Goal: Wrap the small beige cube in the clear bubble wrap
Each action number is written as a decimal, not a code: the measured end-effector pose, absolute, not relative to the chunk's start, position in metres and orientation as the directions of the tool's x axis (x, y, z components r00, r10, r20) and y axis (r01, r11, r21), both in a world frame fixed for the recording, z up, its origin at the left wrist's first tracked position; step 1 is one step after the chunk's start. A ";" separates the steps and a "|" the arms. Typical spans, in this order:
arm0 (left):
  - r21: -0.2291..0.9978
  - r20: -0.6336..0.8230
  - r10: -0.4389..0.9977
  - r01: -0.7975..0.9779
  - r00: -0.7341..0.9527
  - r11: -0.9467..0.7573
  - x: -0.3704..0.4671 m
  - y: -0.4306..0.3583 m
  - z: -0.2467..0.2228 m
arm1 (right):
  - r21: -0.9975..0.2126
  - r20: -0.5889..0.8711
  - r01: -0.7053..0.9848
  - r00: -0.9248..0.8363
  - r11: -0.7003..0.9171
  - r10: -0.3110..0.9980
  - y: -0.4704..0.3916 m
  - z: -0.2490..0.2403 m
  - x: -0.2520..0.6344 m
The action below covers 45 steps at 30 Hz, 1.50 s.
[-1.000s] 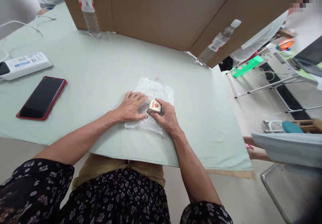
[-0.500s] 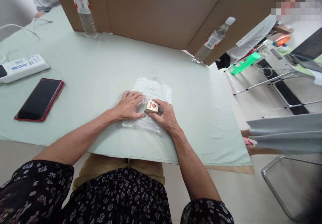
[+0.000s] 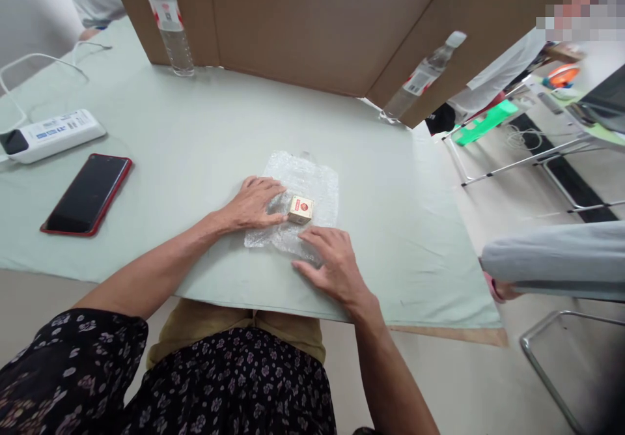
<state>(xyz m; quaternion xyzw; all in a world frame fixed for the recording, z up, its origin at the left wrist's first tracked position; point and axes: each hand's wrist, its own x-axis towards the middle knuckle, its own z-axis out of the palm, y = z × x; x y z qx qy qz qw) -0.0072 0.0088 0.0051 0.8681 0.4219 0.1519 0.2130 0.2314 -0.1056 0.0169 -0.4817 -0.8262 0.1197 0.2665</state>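
A small tan box with a red mark (image 3: pixel 300 209) sits on a sheet of clear bubble wrap (image 3: pixel 312 181) spread on the pale green table cover (image 3: pixel 195 135). My left hand (image 3: pixel 254 204) lies flat on the left part of the wrap, its fingertips beside the box. Nearer to me, my right hand (image 3: pixel 332 259) rests with its fingers spread on the wrap's near edge, a little below the box and holding nothing.
A red-cased phone (image 3: pixel 86 194) and a white power strip (image 3: pixel 51 135) lie at the left. Two water bottles (image 3: pixel 168 18) (image 3: pixel 420 77) stand against a brown partition (image 3: pixel 317 25) at the back. At the right, beyond the table edge, are another person's grey sleeve (image 3: pixel 551 259) and metal-framed furniture.
My right hand has let go of the small box and drawn back toward me onto the wrap's near edge. The box now stands free. The left hand has stayed put.
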 end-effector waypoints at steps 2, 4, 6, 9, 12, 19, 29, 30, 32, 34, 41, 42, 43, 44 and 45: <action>0.553 0.144 0.811 0.633 0.568 -0.542 -0.007 0.008 0.007 | -0.386 0.361 0.791 -0.344 0.475 0.867 -0.112 0.007 0.228; 0.616 0.228 0.787 0.542 0.573 -0.572 -0.008 0.006 0.012 | -0.368 0.414 0.816 -0.286 0.446 0.864 -0.110 0.003 0.226; 0.660 0.310 0.737 0.422 0.601 -0.622 -0.008 0.003 0.018 | -0.387 0.449 0.817 -0.237 0.427 0.861 -0.102 0.008 0.228; 0.669 0.372 0.695 0.341 0.616 -0.660 -0.007 -0.001 0.023 | -0.461 0.435 0.792 -0.191 0.400 0.880 -0.081 0.021 0.232; 0.648 0.369 0.711 0.383 0.598 -0.659 -0.003 -0.003 0.020 | -0.609 0.374 0.709 -0.138 0.355 0.917 -0.060 0.026 0.235; 0.789 0.322 0.817 0.341 0.479 -0.511 0.011 -0.010 0.016 | -0.871 0.232 0.426 -0.084 0.245 0.969 -0.045 0.009 0.231; 0.895 0.227 0.883 0.270 0.411 -0.355 0.014 -0.008 0.013 | -0.916 0.205 0.343 -0.045 0.208 0.978 -0.052 0.007 0.224; 0.897 0.228 0.884 0.265 0.408 -0.354 0.014 -0.008 0.013 | -0.917 0.208 0.339 -0.043 0.210 0.977 -0.052 0.006 0.224; 0.899 0.232 0.887 0.259 0.400 -0.352 0.015 -0.010 0.014 | -0.918 0.214 0.333 -0.034 0.213 0.976 -0.053 0.005 0.223; 0.902 0.232 0.892 0.259 0.387 -0.347 0.015 -0.012 0.015 | -0.920 0.215 0.331 -0.027 0.212 0.976 -0.054 0.005 0.223; 0.910 0.212 0.904 0.263 0.371 -0.321 0.016 -0.012 0.019 | -0.927 0.212 0.312 -0.022 0.208 0.977 -0.052 0.005 0.222; 0.912 0.210 0.905 0.260 0.369 -0.318 0.016 -0.012 0.019 | -0.925 0.212 0.316 -0.024 0.209 0.977 -0.052 0.004 0.222; 0.914 0.208 0.906 0.257 0.369 -0.315 0.016 -0.012 0.019 | -0.924 0.212 0.320 -0.025 0.209 0.977 -0.052 0.004 0.222; 0.915 0.206 0.906 0.255 0.371 -0.313 0.016 -0.012 0.019 | -0.924 0.212 0.321 -0.024 0.208 0.977 -0.052 0.003 0.222; 0.916 0.203 0.905 0.255 0.373 -0.311 0.016 -0.012 0.019 | -0.924 0.212 0.321 -0.020 0.206 0.977 -0.052 0.003 0.222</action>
